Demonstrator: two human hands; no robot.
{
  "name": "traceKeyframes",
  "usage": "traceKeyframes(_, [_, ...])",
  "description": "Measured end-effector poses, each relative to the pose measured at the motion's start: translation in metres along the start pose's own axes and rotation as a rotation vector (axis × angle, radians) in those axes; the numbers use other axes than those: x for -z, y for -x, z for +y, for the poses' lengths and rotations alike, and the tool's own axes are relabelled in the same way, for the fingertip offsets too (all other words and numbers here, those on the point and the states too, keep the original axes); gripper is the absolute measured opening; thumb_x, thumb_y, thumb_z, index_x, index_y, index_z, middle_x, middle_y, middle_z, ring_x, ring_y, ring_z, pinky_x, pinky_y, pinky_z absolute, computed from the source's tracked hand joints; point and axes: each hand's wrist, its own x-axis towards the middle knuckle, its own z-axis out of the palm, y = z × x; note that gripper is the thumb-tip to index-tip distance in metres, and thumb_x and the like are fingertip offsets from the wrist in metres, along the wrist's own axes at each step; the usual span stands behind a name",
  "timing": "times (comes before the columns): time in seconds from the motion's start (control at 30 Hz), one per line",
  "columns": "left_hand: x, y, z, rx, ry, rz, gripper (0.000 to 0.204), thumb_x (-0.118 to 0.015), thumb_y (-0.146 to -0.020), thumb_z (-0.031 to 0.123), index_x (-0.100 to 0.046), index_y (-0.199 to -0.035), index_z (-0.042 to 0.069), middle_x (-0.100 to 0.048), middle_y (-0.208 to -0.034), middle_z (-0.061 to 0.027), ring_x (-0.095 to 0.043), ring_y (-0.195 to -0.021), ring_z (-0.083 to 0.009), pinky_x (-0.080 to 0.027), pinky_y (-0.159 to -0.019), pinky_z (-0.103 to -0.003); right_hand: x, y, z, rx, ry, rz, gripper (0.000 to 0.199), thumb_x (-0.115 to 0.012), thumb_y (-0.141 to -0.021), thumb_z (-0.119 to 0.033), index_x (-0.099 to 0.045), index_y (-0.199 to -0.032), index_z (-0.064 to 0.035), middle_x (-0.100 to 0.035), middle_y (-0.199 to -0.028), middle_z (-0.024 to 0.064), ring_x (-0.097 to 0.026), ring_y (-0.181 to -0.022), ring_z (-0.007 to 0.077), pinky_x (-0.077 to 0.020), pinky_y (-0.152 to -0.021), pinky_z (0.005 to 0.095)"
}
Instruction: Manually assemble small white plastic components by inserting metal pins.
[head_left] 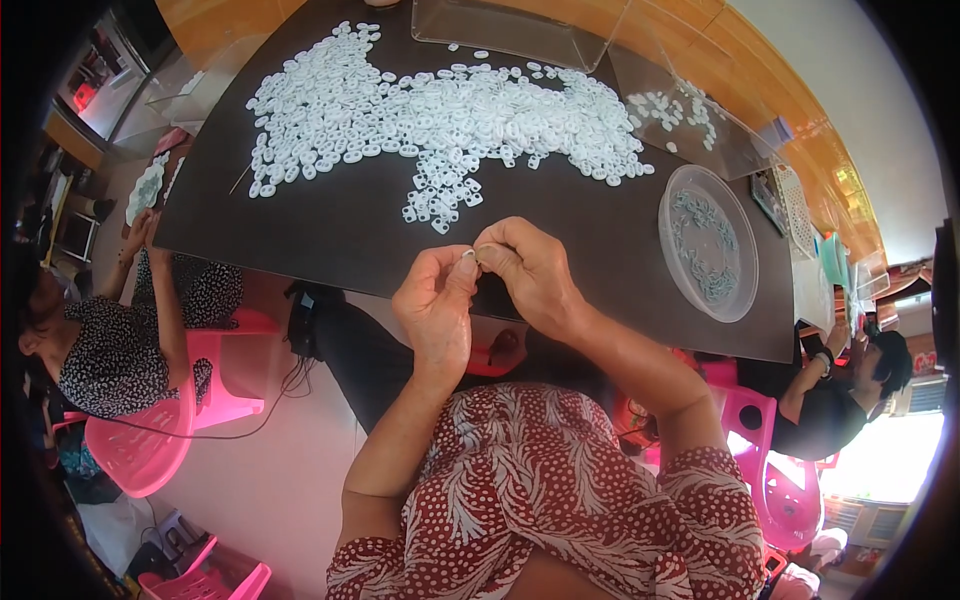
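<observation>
Just past the table's near edge, my left hand [437, 300] pinches a small white plastic piece [468, 254] between thumb and fingertips. My right hand [535, 275] meets it from the right, its thumb and forefinger pressed together beside that piece. Whatever lies between the right fingertips is too small and hidden to name. Beyond my hands, a little cluster of white squarish pieces with holes [440, 192] spreads toward me from a big heap of white oval plastic pieces [480, 115].
A round clear tub [747, 270] with small grey-green pieces stands to the right on the dark table [330, 240]. Clear plastic bins [510, 42] line the back. A thin metal rod [240, 180] lies at left. People sit on both sides, near pink chairs [140, 440].
</observation>
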Motion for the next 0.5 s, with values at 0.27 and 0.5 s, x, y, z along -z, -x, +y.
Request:
traceKeyframes(0.27, [0.001,0.000,0.005,0.062,0.034,-0.007,0.010,-0.061,-0.087,0.005,-0.063,-0.091,-0.003,-0.062,-0.078,-0.0034,-0.052,-0.063,-0.0054,-0.042,-0.054,-0.017,0.011,-0.002,-0.011,-0.134,-0.100,-0.086,0.011,-0.057,-0.086,-0.009,-0.059,-0.086,0.0023,-0.060,-0.076,0.0061,-0.051,-0.067,0.0090,-0.0429,-0.061,0.0251])
traceKeyframes(0.5, [0.000,0.003,0.001,0.038,0.037,0.013,0.009,-0.061,-0.087,0.004,-0.063,-0.092,-0.003,-0.062,-0.078,-0.0031,-0.053,-0.063,-0.0055,-0.043,-0.055,-0.018,0.007,0.000,-0.008,-0.029,0.009,-0.038,0.009,-0.059,-0.083,-0.008,-0.059,-0.082,0.0010,-0.056,-0.074,0.0079,-0.052,-0.066,0.0147,-0.0429,-0.059,0.0290])
